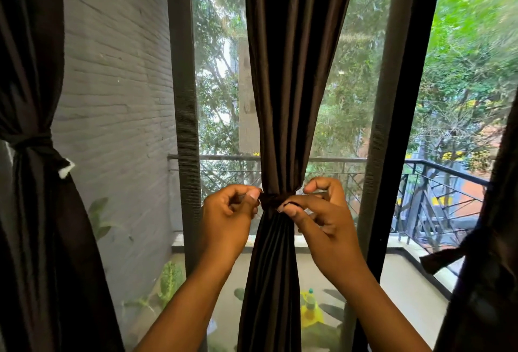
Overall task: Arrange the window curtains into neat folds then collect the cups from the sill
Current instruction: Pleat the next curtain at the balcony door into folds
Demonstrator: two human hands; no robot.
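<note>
Both hands pinch the tie [276, 199] cinching the centre curtain [291, 77]: left hand [228, 215] nips its left end, right hand [316, 211] its right, fingers curled, apparently to knot the gathered folds; no cups visible.

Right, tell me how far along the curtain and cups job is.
Done: the left curtain is gathered and tied. In hand: the left hand and right hand pinch the dark tie around the middle curtain, its folds bunched. The right curtain has a strip hanging loose, so it may need attention. Left: collecting the cups; none are in view.
</note>
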